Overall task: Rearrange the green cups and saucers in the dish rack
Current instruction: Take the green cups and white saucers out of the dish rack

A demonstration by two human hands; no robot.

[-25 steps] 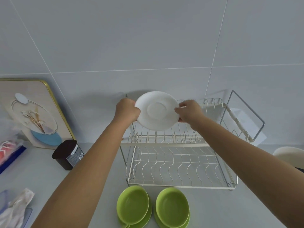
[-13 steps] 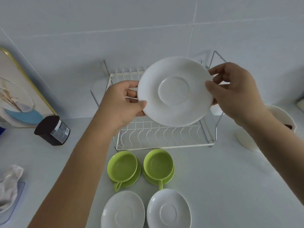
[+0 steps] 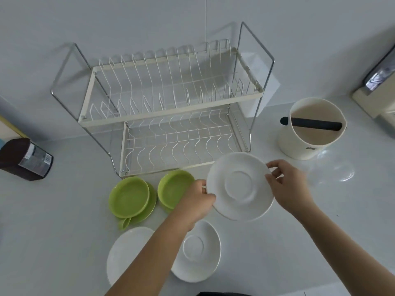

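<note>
Right now both hands hold one white saucer up over the tabletop, just in front of the rack. The left hand pinches the saucer's left edge, thumb on top and fingers curled under the rim. The right hand grips the right edge, with its fingers bent round the rim. The saucer is tilted a little and shows a round ring in its middle. Both shelves of the rack have only bare wires. Two green cups sit on the tabletop just in front of the rack, each on its own green saucer. The left cup sits on its saucer, and its handle points toward the person. The right cup is beside it, and the left hand hides part of it; little of the saucer under it shows. Two more white saucers lie flat nearer the person. One is on the left, partly under the left arm. The other is next to it, under the held saucer. A dark jar lies on its side well to the left of the rack. A cream tub with a black bar across its top stands to the right of the rack.
</note>
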